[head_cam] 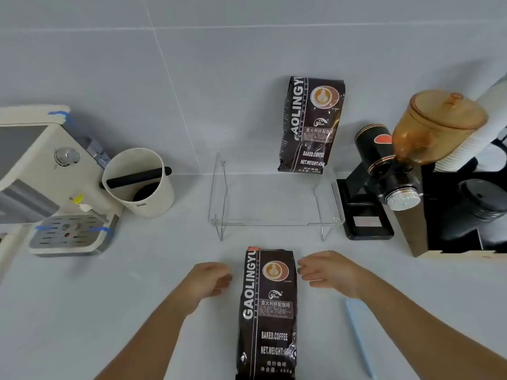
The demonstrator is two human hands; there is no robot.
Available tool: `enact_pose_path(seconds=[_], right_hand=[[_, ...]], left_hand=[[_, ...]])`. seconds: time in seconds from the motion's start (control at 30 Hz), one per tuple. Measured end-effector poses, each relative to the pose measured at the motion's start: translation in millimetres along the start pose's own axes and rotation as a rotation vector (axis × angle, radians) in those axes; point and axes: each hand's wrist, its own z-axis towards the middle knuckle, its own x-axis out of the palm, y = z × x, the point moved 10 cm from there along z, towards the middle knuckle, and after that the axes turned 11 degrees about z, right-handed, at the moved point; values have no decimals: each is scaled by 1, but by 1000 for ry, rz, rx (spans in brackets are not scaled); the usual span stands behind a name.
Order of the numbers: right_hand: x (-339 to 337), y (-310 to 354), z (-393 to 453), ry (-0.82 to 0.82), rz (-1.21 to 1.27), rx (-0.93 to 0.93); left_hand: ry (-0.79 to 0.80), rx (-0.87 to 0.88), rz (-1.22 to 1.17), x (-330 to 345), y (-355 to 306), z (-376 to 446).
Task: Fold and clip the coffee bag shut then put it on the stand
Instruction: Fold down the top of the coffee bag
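Your coffee bag (267, 314) stands on the counter (137, 297) right in front of you, between your hands. Your left hand (210, 278) sits just beside its upper left edge, fingers loosely curled, holding nothing. Your right hand (329, 271) hovers at the upper right corner, fingers spread, also holding nothing. A pale blue clip (359, 338) lies by your right forearm. Beyond the bag stands the clear stand (274, 204), a second bag (311, 124) upright on its back right part. A knock box (138, 182) and espresso machine (41, 182) sit left, a grinder (384, 171) right.
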Motion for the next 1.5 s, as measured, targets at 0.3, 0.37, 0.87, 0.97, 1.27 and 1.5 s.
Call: enact_pose_path(seconds=[0.3,0.37,0.87,0.97,1.27,1.5], right_hand=[[23,-16,16,-86,233,3],[26,-15,15,-98,239,-14],[42,14,-39,-141,188,-323],[49,19,-60,-136,167,-395],[49,46,-120,-106,138,-603],[33,57,-137,-127,102,-690]], left_hand=[[56,-27,-184,47,-14,5],[53,-32,-211,51,-16,3],[-60,166,-311,31,-38,-44],[-95,229,-356,25,-46,-62],[-26,419,-408,20,-70,-112],[-41,531,-374,28,-92,-130]])
